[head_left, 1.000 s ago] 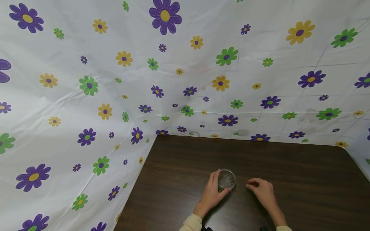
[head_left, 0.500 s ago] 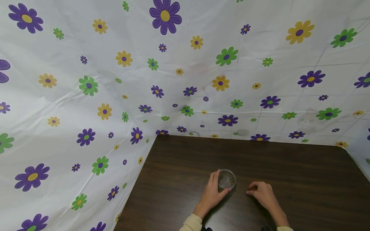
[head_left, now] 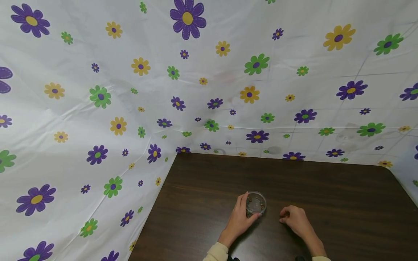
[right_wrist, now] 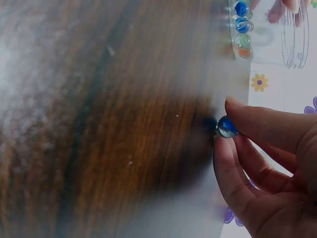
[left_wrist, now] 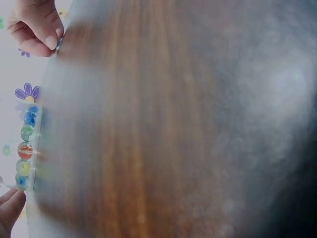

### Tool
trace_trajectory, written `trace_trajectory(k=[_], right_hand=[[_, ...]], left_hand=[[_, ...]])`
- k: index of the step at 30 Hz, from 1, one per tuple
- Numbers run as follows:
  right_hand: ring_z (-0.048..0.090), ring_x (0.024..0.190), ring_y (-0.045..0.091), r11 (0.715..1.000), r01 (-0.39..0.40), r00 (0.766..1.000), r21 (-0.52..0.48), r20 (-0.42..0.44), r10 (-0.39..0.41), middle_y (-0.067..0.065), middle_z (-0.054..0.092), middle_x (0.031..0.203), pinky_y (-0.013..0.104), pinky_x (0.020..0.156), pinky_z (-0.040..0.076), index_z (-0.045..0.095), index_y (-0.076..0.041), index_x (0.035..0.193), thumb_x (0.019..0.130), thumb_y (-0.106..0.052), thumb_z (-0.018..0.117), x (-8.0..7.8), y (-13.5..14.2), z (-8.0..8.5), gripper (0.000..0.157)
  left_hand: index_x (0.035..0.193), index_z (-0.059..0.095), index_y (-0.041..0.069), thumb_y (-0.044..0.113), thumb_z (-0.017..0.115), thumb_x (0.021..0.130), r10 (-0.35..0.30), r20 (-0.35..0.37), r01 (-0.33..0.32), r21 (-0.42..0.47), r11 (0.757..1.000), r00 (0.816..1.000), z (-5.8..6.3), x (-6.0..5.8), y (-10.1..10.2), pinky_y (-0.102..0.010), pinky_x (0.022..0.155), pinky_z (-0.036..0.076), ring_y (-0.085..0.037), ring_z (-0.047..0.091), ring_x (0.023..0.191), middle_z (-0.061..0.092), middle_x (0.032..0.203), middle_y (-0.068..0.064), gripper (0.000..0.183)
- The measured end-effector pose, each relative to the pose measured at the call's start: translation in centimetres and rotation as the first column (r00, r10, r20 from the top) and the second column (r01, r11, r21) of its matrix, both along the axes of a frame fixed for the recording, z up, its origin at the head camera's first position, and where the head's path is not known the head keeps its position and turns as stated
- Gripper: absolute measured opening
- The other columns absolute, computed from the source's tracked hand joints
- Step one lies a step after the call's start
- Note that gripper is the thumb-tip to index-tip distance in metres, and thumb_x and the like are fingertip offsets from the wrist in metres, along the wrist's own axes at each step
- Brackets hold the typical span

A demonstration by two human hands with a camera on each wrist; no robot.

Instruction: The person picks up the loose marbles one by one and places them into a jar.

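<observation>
A round clear jar [head_left: 256,192] stands on the brown table, and my left hand [head_left: 237,218] holds it, thumb on the near side and fingers on the far-left side. Through the jar's wall several glass marbles [left_wrist: 25,150] show in the left wrist view, in blue, green, orange and yellow. To the right of the jar, apart from it, is my right hand [head_left: 298,220]. Its thumb and fingers pinch a clear-and-blue marble [right_wrist: 228,127] low at the tabletop. From the head view this marble is hidden by the fingers.
The dark wood-grain table [head_left: 352,203] reaches back to a white sheet [head_left: 228,79] printed with purple, green and yellow flowers. Another part of the sheet hangs along the left side.
My right hand has shifted slightly toward me, and its fingers have come together over a small dark-blue spot visible beside them a second ago. The left hand and jar stay put.
</observation>
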State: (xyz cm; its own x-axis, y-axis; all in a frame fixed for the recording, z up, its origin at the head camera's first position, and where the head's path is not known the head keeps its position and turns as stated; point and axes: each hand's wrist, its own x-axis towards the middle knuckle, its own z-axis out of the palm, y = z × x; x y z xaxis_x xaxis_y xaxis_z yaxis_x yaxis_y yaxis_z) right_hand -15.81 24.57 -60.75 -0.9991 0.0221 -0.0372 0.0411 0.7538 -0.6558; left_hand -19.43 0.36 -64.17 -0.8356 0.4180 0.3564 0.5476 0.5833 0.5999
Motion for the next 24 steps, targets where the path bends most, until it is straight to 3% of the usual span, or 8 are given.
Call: trace_trajectory(k=[4, 8, 15, 24], right_hand=[[0.069, 0.085, 0.034, 1.0, 0.008, 0.998, 0.017, -0.059, -0.007, 0.007, 0.071, 0.085, 0.052, 0.077, 0.055, 0.077, -0.003, 0.083, 0.081, 0.004, 0.081, -0.1, 0.0, 0.0, 0.009], [0.068, 0.097, 0.045, 0.998, 0.057, 0.993, -0.031, -0.099, -0.06, 0.017, 0.074, 0.094, 0.06, 0.086, 0.053, 0.078, 0.0, 0.088, 0.084, 0.002, 0.079, -0.1, -0.3, 0.2, 0.005], [0.07, 0.094, 0.041, 0.986, 0.139, 0.981, -0.094, -0.12, -0.15, 0.018, 0.076, 0.096, 0.057, 0.082, 0.054, 0.079, 0.003, 0.097, 0.088, -0.003, 0.078, -0.2, -1.0, 1.1, 0.01], [0.071, 0.092, 0.037, 0.984, 0.146, 0.968, -0.103, -0.191, -0.164, 0.013, 0.076, 0.092, 0.055, 0.083, 0.054, 0.08, 0.0, 0.094, 0.088, -0.004, 0.08, -0.5, -1.7, 0.8, 0.008]], left_hand=[[0.157, 0.037, 0.002, 0.046, 0.073, 0.096, 0.003, -0.003, -0.003, -0.002, 1.0, 1.0, 0.0, 0.0, 0.0, -0.039, 0.095, 0.054, -0.023, 0.059, 0.124, 0.049, 0.144, -0.01, 0.084], [0.157, 0.037, 0.002, 0.046, 0.074, 0.096, 0.002, -0.014, -0.002, 0.003, 1.0, 1.0, -0.1, 0.0, 0.0, -0.039, 0.095, 0.054, -0.023, 0.059, 0.124, 0.05, 0.144, -0.01, 0.084], [0.157, 0.038, 0.002, 0.046, 0.074, 0.096, 0.001, -0.018, -0.001, 0.009, 1.0, 1.0, 0.0, 0.0, 0.1, -0.038, 0.096, 0.054, -0.023, 0.059, 0.125, 0.049, 0.144, -0.009, 0.083], [0.157, 0.037, 0.003, 0.045, 0.074, 0.096, 0.003, -0.012, -0.003, 0.006, 1.0, 1.0, 0.1, 0.1, 0.1, -0.038, 0.096, 0.054, -0.023, 0.059, 0.125, 0.049, 0.144, -0.01, 0.084]])
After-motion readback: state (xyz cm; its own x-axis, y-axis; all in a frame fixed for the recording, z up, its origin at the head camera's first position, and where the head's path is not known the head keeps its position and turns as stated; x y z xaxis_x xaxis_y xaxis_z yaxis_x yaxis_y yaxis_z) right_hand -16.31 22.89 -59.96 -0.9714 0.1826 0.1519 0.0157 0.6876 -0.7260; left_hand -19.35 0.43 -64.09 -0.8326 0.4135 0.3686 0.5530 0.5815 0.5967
